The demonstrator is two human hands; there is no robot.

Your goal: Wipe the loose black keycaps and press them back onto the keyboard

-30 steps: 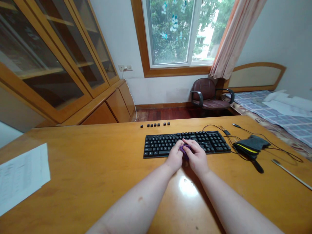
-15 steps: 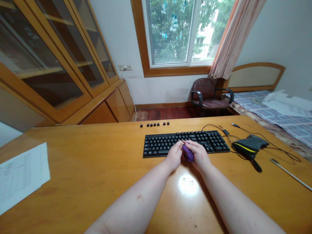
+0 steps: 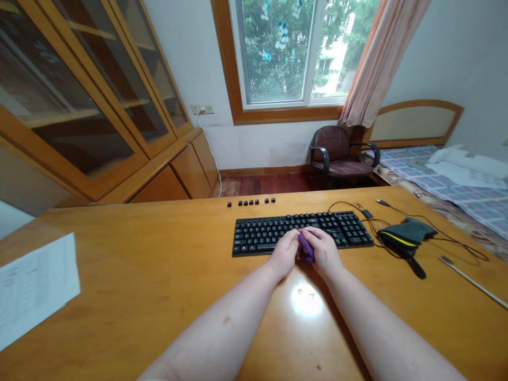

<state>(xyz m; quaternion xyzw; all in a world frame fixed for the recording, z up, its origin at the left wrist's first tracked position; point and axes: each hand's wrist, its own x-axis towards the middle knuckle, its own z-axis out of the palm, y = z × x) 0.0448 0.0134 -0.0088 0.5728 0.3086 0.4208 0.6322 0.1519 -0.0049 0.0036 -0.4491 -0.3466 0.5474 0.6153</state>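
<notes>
A black keyboard (image 3: 273,233) lies on the wooden desk (image 3: 159,275). Both hands meet at its front edge. My right hand (image 3: 323,251) is closed round a small purple tool (image 3: 306,247). My left hand (image 3: 284,255) has its fingers curled and pressed against the tool's tip and the keys. A row of several loose black keycaps (image 3: 252,202) sits on the desk behind the keyboard.
A sheet of paper (image 3: 34,286) lies at the desk's left edge. A black pouch with a yellow stripe (image 3: 405,234), thin cables (image 3: 456,248) and a thin white stick (image 3: 472,283) lie right of the keyboard. A chair (image 3: 337,153) and bed stand beyond the desk.
The purple tool has turned in my right hand and now shows as a narrow upright strip. Both hands stay at the keyboard's front edge, shifted slightly.
</notes>
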